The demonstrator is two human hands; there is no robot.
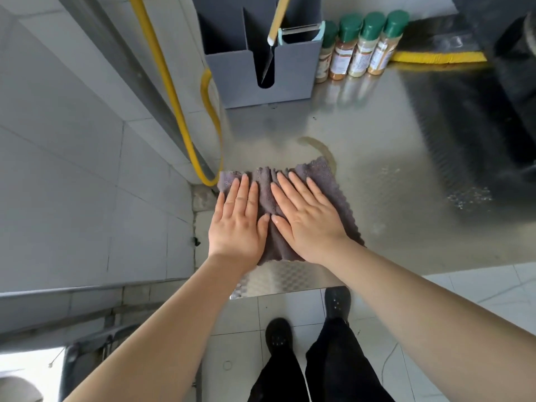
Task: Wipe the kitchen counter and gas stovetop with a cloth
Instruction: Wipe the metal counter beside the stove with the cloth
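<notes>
Standing in black trousers and black clogs on pale floor tiles, a person is leaning over a brushed stainless-steel counter whose front edge is showing an embossed dimple pattern. Both forearms are running out of the bottom of the frame. The left hand and right hand are lying flat, side by side, on a grey-purple scalloped-edge microfibre cloth, fingers straight and slightly spread, thumbs nearly touching, gripping nothing. The cloth is sitting at the counter's near left corner, bunching into ridges between the hands, much of it hidden under the palms. A curved brownish stain is arcing just beyond the cloth's far right corner, and water droplets are glinting to the right. A yellow corrugated hose is looping down the grey tiled wall at left. Farther back, a grey plastic utensil caddy is holding a knife and a pale green peeler. Four green-capped spice bottles are lining up beside it, their labels too blurred to read. A dark appliance at far right is cut off and hard to identify.
</notes>
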